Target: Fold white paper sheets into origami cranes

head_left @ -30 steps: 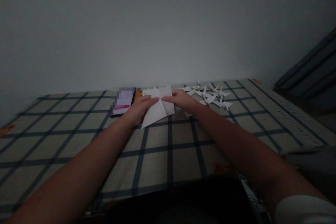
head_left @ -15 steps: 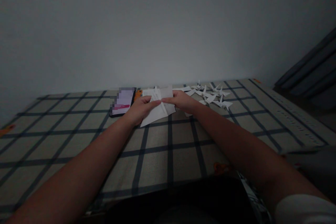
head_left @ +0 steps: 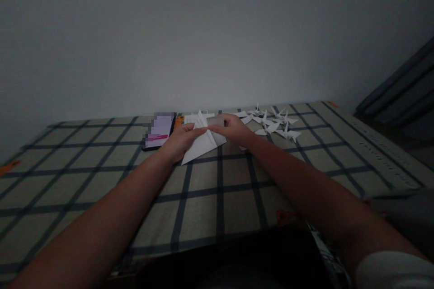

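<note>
A partly folded sheet of white paper (head_left: 204, 142) is held between both hands over the checked cloth. My left hand (head_left: 180, 141) grips its left side, with the thumb lying across the front near the middle. On the right side, my right hand (head_left: 235, 129) pinches the paper, its thumb pointing inward so that both thumb tips almost meet at the central crease. A narrow peak of paper rises between the thumbs. Most fingers of both hands are hidden behind the sheet.
Several folded white paper cranes (head_left: 267, 125) stand to the right of my right hand. A phone (head_left: 158, 132) with a lit, partly blurred screen lies left of my left hand. The checked cloth (head_left: 233, 203) covers the surface, which meets a plain wall (head_left: 217, 40) behind.
The right-hand part of the paper has folded down and inward, and its upper edge sits lower. The left hand has barely moved; the right fingers have shifted slightly.
</note>
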### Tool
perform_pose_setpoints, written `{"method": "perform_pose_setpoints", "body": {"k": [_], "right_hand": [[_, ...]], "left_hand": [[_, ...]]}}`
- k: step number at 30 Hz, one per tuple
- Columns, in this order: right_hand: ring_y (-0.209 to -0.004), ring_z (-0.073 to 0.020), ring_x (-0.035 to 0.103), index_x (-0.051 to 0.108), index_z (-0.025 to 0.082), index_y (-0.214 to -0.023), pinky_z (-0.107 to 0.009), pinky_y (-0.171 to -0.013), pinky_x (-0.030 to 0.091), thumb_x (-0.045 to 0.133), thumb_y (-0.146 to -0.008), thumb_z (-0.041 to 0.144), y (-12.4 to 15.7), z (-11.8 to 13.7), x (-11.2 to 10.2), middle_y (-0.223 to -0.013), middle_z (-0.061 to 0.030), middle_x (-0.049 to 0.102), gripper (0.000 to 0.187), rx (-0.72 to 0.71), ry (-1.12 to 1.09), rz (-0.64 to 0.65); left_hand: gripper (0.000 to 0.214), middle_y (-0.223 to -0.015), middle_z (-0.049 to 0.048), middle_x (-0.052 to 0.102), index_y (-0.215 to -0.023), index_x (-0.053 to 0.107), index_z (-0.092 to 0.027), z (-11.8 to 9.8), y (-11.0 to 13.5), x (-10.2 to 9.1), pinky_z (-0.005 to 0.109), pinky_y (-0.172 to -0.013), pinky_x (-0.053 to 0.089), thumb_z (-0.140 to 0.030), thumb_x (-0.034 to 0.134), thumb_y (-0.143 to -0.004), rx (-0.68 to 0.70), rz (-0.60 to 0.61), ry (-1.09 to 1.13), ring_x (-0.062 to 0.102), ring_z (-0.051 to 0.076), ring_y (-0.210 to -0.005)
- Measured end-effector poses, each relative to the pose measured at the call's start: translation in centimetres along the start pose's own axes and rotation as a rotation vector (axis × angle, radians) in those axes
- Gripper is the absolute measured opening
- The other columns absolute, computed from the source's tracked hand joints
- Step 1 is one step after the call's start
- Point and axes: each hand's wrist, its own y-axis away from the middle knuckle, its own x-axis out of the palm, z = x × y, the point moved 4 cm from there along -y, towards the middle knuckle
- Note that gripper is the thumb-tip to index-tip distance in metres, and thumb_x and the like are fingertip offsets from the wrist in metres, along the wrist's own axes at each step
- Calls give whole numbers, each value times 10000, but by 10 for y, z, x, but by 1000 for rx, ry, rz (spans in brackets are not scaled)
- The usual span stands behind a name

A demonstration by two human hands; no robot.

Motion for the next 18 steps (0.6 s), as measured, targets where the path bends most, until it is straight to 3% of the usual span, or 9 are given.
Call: {"method": "perform_pose_setpoints", "body": {"k": [4, 12, 15, 18], "right_hand": [[-812, -170, 638, 720, 153, -1001, -302, -722, 512, 791, -754, 414, 2, -7, 1, -956, -69, 731, 365, 129, -201, 80], [-775, -160, 645, 742, 166, -952, -290, -685, 521, 814, -744, 367, 3, -12, 3, -954, -70, 746, 298, 206, -308, 127], [-796, -170, 645, 739, 163, -966, -288, -685, 518, 814, -741, 387, 3, -12, 3, -940, -70, 744, 327, 202, -274, 129], [-751, -165, 615, 723, 141, -853, -282, -649, 488, 805, -737, 440, 3, -6, -1, -824, -56, 709, 331, 164, -109, 37]], "left_hand": [[357, -775, 68, 761, -890, 734, -140, -1, 0, -2, 292, -600, 547, -361, 840, -631, 16, -59, -67, 691, 200, -630], [336, -794, 95, 765, -843, 728, -137, 1, -1, -4, 282, -575, 523, -349, 844, -610, -24, -43, -134, 688, 202, -624], [307, -811, 93, 770, -851, 734, -147, 2, -2, -5, 280, -581, 533, -343, 836, -638, -29, -23, -143, 697, 203, -637], [271, -793, 86, 764, -851, 726, -148, 2, -2, -5, 276, -578, 540, -326, 817, -669, -39, -26, -108, 695, 195, -625]]}}
